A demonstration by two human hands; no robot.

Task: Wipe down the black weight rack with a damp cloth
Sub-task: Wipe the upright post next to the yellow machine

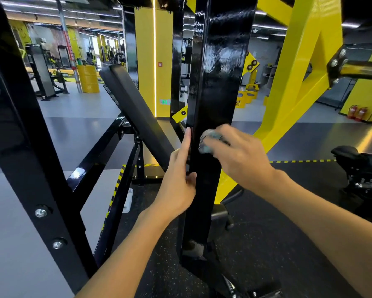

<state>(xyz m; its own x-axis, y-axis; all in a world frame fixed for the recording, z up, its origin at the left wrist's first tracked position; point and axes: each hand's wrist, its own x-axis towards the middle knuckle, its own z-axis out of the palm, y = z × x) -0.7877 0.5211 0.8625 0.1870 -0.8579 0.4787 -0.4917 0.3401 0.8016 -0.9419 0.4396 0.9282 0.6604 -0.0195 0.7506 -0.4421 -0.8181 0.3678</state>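
Note:
A glossy black upright post of the weight rack [217,82] rises through the middle of the view, with wet streaks on its upper face. My right hand [243,158] grips a bunched blue-grey cloth [206,140] and presses it against the post's front face at mid height. My left hand [178,179] rests along the post's left edge, fingers straight and pointing up, thumb touching the front face. The post's foot stands on the dark speckled floor.
A black slanted frame beam [30,147] with bolts fills the left. A black padded bench back [137,112] leans behind the post. Yellow frame arms [299,82] rise at the right. A black seat and machine base [361,168] stand at far right. Grey gym floor lies beyond.

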